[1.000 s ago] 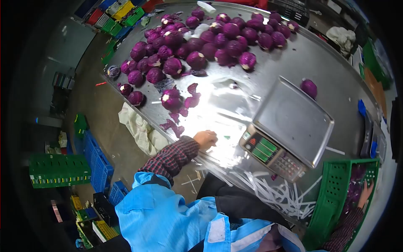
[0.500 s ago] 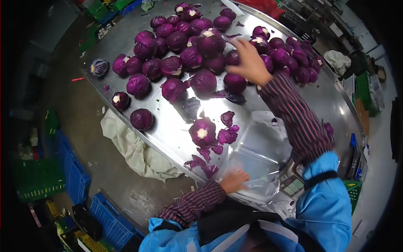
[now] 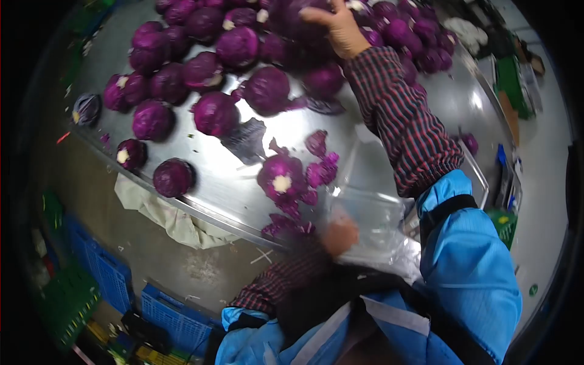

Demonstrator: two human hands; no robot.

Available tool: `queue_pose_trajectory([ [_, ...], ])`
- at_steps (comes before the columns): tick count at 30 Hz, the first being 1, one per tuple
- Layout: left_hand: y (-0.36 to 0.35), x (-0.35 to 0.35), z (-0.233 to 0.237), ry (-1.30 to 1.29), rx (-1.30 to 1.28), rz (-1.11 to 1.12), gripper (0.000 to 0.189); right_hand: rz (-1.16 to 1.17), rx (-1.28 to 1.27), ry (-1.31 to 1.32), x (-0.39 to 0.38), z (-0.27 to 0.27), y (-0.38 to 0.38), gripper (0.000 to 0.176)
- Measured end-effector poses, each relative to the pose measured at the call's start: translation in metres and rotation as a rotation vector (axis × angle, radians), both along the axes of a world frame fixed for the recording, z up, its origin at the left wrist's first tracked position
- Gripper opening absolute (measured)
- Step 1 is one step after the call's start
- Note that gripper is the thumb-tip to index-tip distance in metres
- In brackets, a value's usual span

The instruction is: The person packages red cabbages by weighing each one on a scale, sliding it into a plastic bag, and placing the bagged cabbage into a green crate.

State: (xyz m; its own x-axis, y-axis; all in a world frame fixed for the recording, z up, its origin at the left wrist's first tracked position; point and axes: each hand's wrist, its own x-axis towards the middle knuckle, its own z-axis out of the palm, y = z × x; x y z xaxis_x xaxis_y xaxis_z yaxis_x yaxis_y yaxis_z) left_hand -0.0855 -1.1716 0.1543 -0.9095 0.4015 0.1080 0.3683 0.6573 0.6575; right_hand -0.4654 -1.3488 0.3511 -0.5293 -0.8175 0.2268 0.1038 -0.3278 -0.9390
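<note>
At the top of the head view, my right hand has its fingers around a large purple cabbage among the other heads. My left hand, blurred, is at the near edge beside a clear plastic bag; what its fingers do is smeared. Left of the bag, a cabbage with a pale cut stem lies with torn purple leaves around it. A dark loose leaf is on the metal table.
Several cabbages cover the table's far side, with another pile at the upper right. White cloth hangs below the left edge. Blue crates and a green crate stand on the floor at lower left.
The view has shifted, so the table contents appear further up and left. My right hand has closed around a large cabbage; my left hand remains beside the bag.
</note>
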Motion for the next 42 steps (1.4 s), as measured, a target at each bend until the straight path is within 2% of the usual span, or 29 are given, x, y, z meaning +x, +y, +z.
queue_pose_trajectory([
  [1, -0.002, -0.003, 0.005, -0.009, 0.083, 0.067, 0.019, -0.235, -0.041, -0.241, 0.001, -0.017, 0.027, 0.051],
  [2, -0.003, -0.005, 0.013, -0.027, 0.168, 0.13, 0.021, -0.159, -0.113, -0.35, 0.016, 0.001, 0.063, 0.057],
  [3, -0.008, -0.008, 0.022, -0.082, 0.13, 0.07, 0.02, -0.138, -0.006, -0.383, 0.021, 0.013, 0.111, 0.063],
  [4, -0.013, -0.012, 0.03, -0.132, 0.085, 0.01, 0.02, -0.376, -0.008, -0.282, 0.049, 0.035, 0.137, 0.07],
  [5, -0.014, -0.013, 0.035, -0.146, 0.1, -0.033, 0.02, -0.355, 0.102, -0.155, 0.047, 0.039, 0.185, 0.076],
  [6, -0.015, -0.018, 0.039, -0.142, 0.112, -0.009, 0.018, -0.556, 0.294, -0.039, 0.048, 0.04, 0.244, 0.081],
  [8, -0.016, -0.03, 0.038, -0.125, 0.118, -0.008, 0.019, -0.695, 0.53, 0.194, 0.071, 0.062, 0.326, 0.07],
  [10, -0.012, -0.035, 0.031, -0.263, 0.037, -0.097, 0.021, -0.925, 0.804, 0.25, 0.097, 0.067, 0.402, 0.07],
  [11, -0.01, -0.036, 0.024, -0.283, 0.03, -0.099, 0.015, -1.016, 0.89, 0.276, 0.112, 0.067, 0.431, 0.071],
  [12, -0.011, -0.039, 0.025, -0.275, 0.015, -0.123, 0.015, -1.079, 0.992, 0.328, 0.124, 0.063, 0.46, 0.071],
  [14, -0.012, -0.042, 0.029, -0.209, 0.02, -0.122, 0.008, -1.174, 1.262, 0.645, 0.145, 0.043, 0.504, 0.071],
  [16, -0.013, -0.049, 0.042, -0.133, 0.006, -0.164, 0.006, -1.08, 1.358, 0.895, 0.16, 0.022, 0.527, 0.074],
  [18, -0.011, -0.056, 0.052, -0.058, -0.003, -0.202, 0.005, -1.123, 1.333, 0.837, 0.164, 0.024, 0.53, 0.074],
  [20, -0.008, -0.057, 0.06, -0.098, -0.033, -0.219, 0.009, -1.145, 1.436, 1.254, 0.178, 0.034, 0.504, 0.072],
  [22, -0.007, -0.067, 0.089, -0.14, -0.041, -0.207, 0.007, -1.029, 1.091, 1.126, 0.212, 0.047, 0.458, 0.059],
  [23, -0.01, -0.073, 0.103, -0.31, 0.07, -0.14, 0.009, -0.913, 0.899, 1.059, 0.233, 0.041, 0.443, 0.048],
  [24, -0.014, -0.079, 0.108, -0.48, 0.18, -0.066, 0.011, -0.673, 0.895, 0.64, 0.267, 0.034, 0.429, 0.036],
  [25, -0.019, -0.085, 0.104, -0.546, 0.294, -0.062, 0.013, -0.42, 0.945, 0.953, 0.288, 0.013, 0.417, 0.027],
  [26, -0.027, -0.092, 0.098, -0.612, 0.409, -0.054, 0.014, -0.337, 0.714, 1.117, 0.308, -0.002, 0.403, 0.025],
  [27, -0.035, -0.103, 0.088, -0.634, 0.461, -0.072, 0.015, -0.19, 0.757, 0.946, 0.322, -0.015, 0.39, 0.033],
  [29, -0.052, -0.132, 0.085, -0.757, 0.542, -0.049, 0.017, -0.244, 0.875, 0.991, 0.342, -0.073, 0.384, 0.043],
  [30, -0.061, -0.149, 0.096, -0.662, 0.448, -0.004, 0.016, -0.275, 0.951, 1.065, 0.343, -0.098, 0.384, 0.045],
  [32, -0.07, -0.174, 0.131, -0.505, -0.105, 0.371, 0.01, -0.3, 0.978, 1.009, 0.336, -0.114, 0.392, 0.041],
  [34, -0.095, -0.181, 0.11, 0.306, 0.27, 0.68, 0.007, -0.328, 1.012, 0.951, 0.328, -0.123, 0.398, 0.036],
  [36, -0.08, -0.143, 0.157, 0.413, 0.355, 0.63, 0.009, -0.287, 0.971, 0.856, 0.327, -0.128, 0.401, 0.023],
  [37, -0.074, -0.115, 0.162, 0.266, 0.352, 0.411, 0.011, -0.359, 0.958, 0.821, 0.324, -0.124, 0.397, 0.016],
  [38, -0.067, -0.09, 0.164, 0.124, 0.349, 0.186, 0.014, -0.377, 0.975, 0.822, 0.317, -0.12, 0.393, 0.016],
  [40, -0.046, -0.047, 0.173, 0.004, 0.268, -0.201, 0.02, -0.241, 1.025, 0.295, 0.296, -0.115, 0.388, 0.017],
  [42, -0.031, -0.029, 0.169, 0.101, 0.107, -0.439, 0.028, -0.295, 0.885, 0.206, 0.274, -0.098, 0.382, 0.021],
])
